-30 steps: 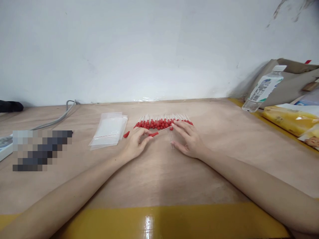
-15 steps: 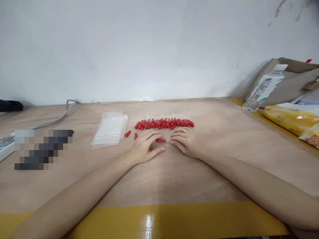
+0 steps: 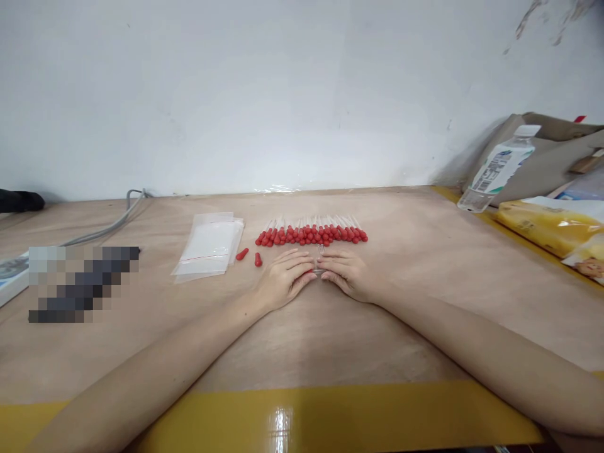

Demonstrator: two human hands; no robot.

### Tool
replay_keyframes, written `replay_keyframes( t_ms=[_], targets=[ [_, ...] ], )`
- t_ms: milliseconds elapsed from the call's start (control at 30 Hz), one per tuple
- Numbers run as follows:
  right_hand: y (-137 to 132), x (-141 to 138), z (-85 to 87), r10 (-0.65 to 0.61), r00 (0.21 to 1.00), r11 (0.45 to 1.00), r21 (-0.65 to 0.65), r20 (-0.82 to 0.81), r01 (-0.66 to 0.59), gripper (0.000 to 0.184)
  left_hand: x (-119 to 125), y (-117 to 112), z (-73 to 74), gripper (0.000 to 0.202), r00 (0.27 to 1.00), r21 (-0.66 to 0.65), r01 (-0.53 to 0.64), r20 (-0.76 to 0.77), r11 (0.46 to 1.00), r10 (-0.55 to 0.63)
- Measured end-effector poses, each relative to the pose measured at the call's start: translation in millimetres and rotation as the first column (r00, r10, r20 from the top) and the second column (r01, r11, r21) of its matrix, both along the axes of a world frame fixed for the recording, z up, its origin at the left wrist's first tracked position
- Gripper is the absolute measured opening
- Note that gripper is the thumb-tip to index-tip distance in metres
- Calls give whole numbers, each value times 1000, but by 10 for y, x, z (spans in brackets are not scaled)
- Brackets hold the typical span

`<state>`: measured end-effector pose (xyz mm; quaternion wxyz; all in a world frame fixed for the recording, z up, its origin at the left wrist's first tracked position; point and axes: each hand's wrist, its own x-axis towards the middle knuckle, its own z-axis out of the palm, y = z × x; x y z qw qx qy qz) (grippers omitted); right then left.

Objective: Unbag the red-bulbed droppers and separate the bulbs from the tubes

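My left hand (image 3: 287,280) is closed, thumb and fingers pinching a red rubber dropper bulb (image 3: 310,271), of which only a small part shows. Facing it, my right hand (image 3: 353,275) is closed on a thin glass dropper tube (image 3: 318,271) that meets the bulb between the fingertips. A few bare glass tubes (image 3: 321,248) lie just beyond the right fingers, partly covered by them. Two loose red bulbs, one at the left (image 3: 242,254) and another nearer my left hand (image 3: 258,259), rest on the table. Behind both hands stretches a row of red-bulbed glass droppers (image 3: 311,235).
Clear zip bags (image 3: 207,248) are stacked left of the droppers. Farther left are a grey cable (image 3: 108,225) and a blurred-out dark object (image 3: 89,283). A plastic bottle (image 3: 500,170), a grey bag (image 3: 547,154) and yellow packets (image 3: 547,223) stand at the right.
My left hand has moved right and its fingers have closed over the red bulb, which lay uncovered against the tube before. The right hand has shifted very little.
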<state>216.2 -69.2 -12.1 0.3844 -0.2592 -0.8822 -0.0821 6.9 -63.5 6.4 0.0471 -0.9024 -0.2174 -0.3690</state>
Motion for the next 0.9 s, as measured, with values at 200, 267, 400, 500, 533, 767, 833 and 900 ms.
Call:
replay_keyframes(
  t_ms=[200, 267, 400, 500, 533, 767, 833, 900],
  targets=[
    [-14, -27, 22, 105, 994, 993, -58, -36, -107, 25, 0, -25, 16, 24, 999, -7, 24, -38, 1000, -25],
    [-28, -33, 43, 130, 991, 990, -56, -42, -132, 23, -3, -35, 29, 21, 998, 0, 33, -51, 999, -33],
    [-63, -33, 78, 138, 990, 988, -75, -10, -138, 19, -15, -46, 56, 19, 996, -21, 55, -68, 998, -57],
    [-86, -25, 84, 111, 993, 993, -38, 30, -110, 16, -34, -44, 58, 19, 992, -71, 79, -90, 994, -85],
    [-91, -22, 81, 102, 994, 995, -16, 42, -101, 16, -42, -42, 55, 19, 991, -88, 89, -92, 992, -97],
    [-111, 5, 77, 45, 991, 993, 106, 126, -58, 18, -85, -60, 34, 21, 988, -187, 109, -91, 976, -128],
    [-126, 7, 98, 36, 990, 987, 151, 138, -57, 19, -94, -72, 37, 22, 988, -200, 100, -92, 975, -120],
    [-143, 7, 119, 31, 990, 977, 203, 139, -59, 19, -107, -79, 37, 22, 989, -207, 95, -92, 974, -116]
  ],
)
